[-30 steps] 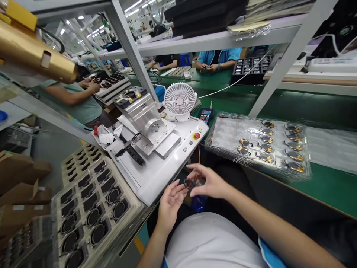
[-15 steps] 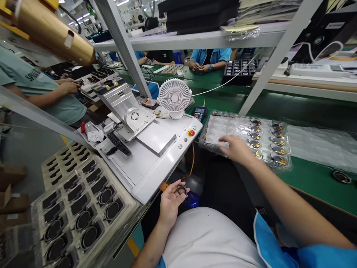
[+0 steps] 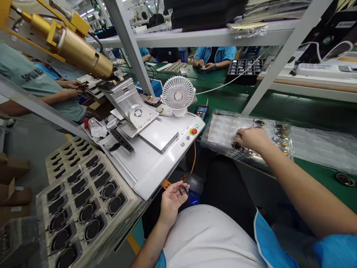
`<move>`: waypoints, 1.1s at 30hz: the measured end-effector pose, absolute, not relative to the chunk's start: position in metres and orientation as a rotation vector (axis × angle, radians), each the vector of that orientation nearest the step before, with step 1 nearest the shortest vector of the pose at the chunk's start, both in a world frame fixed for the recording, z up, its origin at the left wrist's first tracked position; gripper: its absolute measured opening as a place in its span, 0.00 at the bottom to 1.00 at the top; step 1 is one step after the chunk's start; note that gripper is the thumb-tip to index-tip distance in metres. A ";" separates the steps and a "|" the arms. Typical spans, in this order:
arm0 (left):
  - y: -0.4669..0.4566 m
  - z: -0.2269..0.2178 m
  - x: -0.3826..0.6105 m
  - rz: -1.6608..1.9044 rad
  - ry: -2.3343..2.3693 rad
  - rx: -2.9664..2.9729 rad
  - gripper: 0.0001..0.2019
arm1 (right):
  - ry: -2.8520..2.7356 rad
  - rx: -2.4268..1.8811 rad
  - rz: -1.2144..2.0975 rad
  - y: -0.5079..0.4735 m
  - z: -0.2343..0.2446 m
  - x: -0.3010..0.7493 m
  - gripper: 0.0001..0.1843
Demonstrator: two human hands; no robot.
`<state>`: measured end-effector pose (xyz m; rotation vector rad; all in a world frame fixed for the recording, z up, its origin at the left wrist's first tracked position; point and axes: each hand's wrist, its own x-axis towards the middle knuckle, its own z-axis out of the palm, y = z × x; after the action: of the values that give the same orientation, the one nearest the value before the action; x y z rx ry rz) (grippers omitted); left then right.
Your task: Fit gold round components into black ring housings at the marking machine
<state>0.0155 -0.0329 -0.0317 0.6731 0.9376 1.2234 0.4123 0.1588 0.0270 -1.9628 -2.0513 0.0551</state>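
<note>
Left hand: the left hand (image 3: 172, 203) is turned palm up above the lap and curled narrow, and a thin dark ring (image 3: 183, 190) is held at the fingertips.
Right hand: the right hand (image 3: 252, 138) is held low over a clear moulded plastic tray (image 3: 220, 130), its fingers curved down among round gold-and-black parts (image 3: 237, 145); whether one is gripped cannot be told.
Lap: a smooth white cloth (image 3: 209, 238) is spread across the lap, and a blue sleeve (image 3: 269, 242) is seen at the right arm.
Left side: a pale moulded tray (image 3: 131, 203) is set beside the left hand, its pockets filled with black oval pieces (image 3: 83, 197).
Table: the clear tray rests on a green table (image 3: 320, 186), beside a crinkled plastic sheet (image 3: 320, 143).
Machine: a white console (image 3: 164, 167) with a round red stop button (image 3: 193, 131) carries a brushed aluminium fixture (image 3: 126, 100); a ribbed white desk fan (image 3: 178, 93) is placed behind it.
Far: a brass cylinder (image 3: 83, 50) is mounted upper left. A co-worker's hands (image 3: 69, 89) are seen at the left, and another co-worker's hands (image 3: 202, 66) near a black compartmented tray (image 3: 245, 70).
</note>
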 end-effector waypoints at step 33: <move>-0.036 0.011 -0.006 1.148 0.859 0.845 0.47 | -1.385 -1.451 1.319 0.206 0.082 0.160 0.12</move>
<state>-0.0058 -0.0355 0.0108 0.8451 0.8592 1.1484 0.1600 0.2056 0.0823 -1.4512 -1.3845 1.3187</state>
